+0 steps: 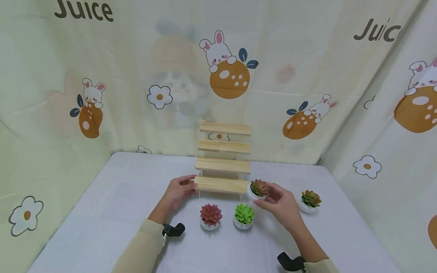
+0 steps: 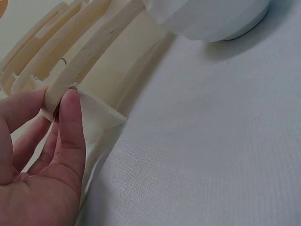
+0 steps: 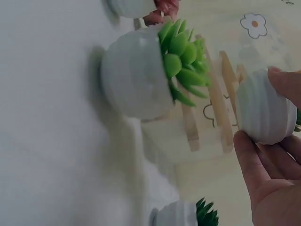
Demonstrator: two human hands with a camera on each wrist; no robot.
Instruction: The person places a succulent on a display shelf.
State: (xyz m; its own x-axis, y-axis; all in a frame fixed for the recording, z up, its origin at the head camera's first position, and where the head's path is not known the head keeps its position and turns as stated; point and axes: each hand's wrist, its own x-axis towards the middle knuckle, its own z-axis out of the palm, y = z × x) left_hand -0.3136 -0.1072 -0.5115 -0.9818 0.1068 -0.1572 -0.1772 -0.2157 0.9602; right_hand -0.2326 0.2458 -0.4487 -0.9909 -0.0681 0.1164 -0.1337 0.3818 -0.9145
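My left hand (image 1: 178,192) pinches the left end of the lowest board on a small tiered wooden shelf (image 1: 222,184); in the left wrist view thumb and fingers grip the board's end (image 2: 55,96). With its thumb and fingers, my right hand (image 1: 282,207) holds a potted succulent (image 1: 258,189) with reddish-brown leaves, close to the right end of that board. Its ribbed white pot (image 3: 265,106) shows tilted in the right wrist view. In front of the shelf stand a dark red succulent (image 1: 210,215) and a bright green succulent (image 1: 244,215), both in white pots.
Right of my right hand stands another potted succulent (image 1: 310,201), brown and green. A dark green plant in a white pot (image 3: 176,214) shows low in the right wrist view. A printed curtain (image 1: 136,125) hangs behind the white-covered table (image 1: 112,197).
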